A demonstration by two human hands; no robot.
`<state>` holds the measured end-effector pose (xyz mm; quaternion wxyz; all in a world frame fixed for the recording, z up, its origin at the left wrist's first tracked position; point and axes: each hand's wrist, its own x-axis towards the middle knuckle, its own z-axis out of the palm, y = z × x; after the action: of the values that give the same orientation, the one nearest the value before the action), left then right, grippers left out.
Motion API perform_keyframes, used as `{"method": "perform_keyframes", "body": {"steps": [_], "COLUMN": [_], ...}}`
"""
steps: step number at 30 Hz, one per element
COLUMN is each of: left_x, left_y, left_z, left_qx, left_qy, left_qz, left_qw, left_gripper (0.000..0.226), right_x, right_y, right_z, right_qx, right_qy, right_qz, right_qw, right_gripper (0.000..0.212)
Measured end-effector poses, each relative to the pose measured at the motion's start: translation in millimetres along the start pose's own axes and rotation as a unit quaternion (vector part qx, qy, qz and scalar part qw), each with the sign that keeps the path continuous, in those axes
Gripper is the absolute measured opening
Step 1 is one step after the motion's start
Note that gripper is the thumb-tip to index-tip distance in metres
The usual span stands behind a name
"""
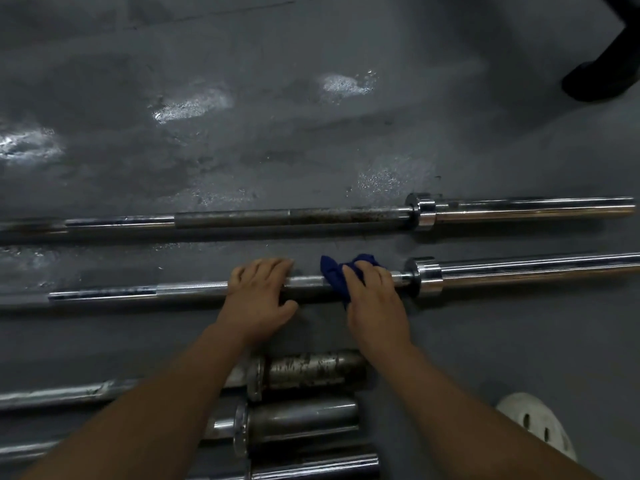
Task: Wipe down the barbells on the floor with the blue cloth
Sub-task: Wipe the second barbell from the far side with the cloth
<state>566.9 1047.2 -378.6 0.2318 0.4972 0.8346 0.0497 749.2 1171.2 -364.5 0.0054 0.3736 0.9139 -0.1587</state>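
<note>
Several steel barbells lie side by side on the dark grey floor. On the second barbell from the far side (173,291), my left hand (258,294) rests over the shaft with its fingers laid across it and the thumb on the near side. Just to its right, my right hand (375,299) grips the blue cloth (334,275) around the same shaft, close to the collar (424,277). The cloth bunches out past my fingers on the far side. The far barbell (284,218) shows dark, rusty patches on its shaft.
Three more barbell ends (311,370) lie stacked close to me, under my forearms, the top one rusty. A white perforated shoe (536,424) is at the lower right. A dark leg or equipment foot (602,77) stands at the upper right. The floor has shiny wet-looking patches.
</note>
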Motion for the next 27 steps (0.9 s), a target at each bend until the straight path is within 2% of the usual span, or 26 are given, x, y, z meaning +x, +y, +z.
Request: {"method": "perform_keyframes", "body": {"steps": [2, 5, 8, 12, 14, 21, 23, 27], "left_x": [11, 8, 3, 17, 17, 28, 26, 18], "left_y": [-4, -9, -8, -8, -11, -15, -14, -10], "left_z": [-11, -11, 3, 2, 1, -7, -9, -11], "left_qx": [-0.008, 0.025, 0.073, 0.058, 0.045, 0.001, 0.004, -0.001], "left_qy": [0.022, 0.075, 0.064, 0.054, 0.054, 0.045, 0.048, 0.071], "left_qz": [-0.020, -0.038, -0.039, -0.052, -0.048, -0.042, -0.041, -0.042], "left_qw": [1.000, 0.996, 0.994, 0.995, 0.996, 0.998, 0.998, 0.997], "left_gripper": [0.082, 0.079, 0.091, 0.096, 0.095, 0.089, 0.085, 0.079], "right_x": [8, 15, 29, 46, 52, 71, 63, 37], "right_y": [14, 32, 12, -42, -57, -39, -13, 41], "right_z": [-4, -12, -10, 3, 7, -2, -11, -24], "right_qx": [0.009, 0.028, 0.060, 0.073, 0.062, -0.026, -0.020, -0.007], "right_qy": [0.019, 0.038, 0.025, -0.017, -0.035, -0.064, -0.052, 0.021], "right_qz": [0.035, 0.137, 0.168, 0.056, 0.030, -0.086, -0.045, 0.126], "right_qw": [0.999, 0.989, 0.984, 0.996, 0.997, 0.994, 0.997, 0.992], "right_gripper": [0.063, 0.066, 0.063, 0.060, 0.063, 0.067, 0.064, 0.061]}}
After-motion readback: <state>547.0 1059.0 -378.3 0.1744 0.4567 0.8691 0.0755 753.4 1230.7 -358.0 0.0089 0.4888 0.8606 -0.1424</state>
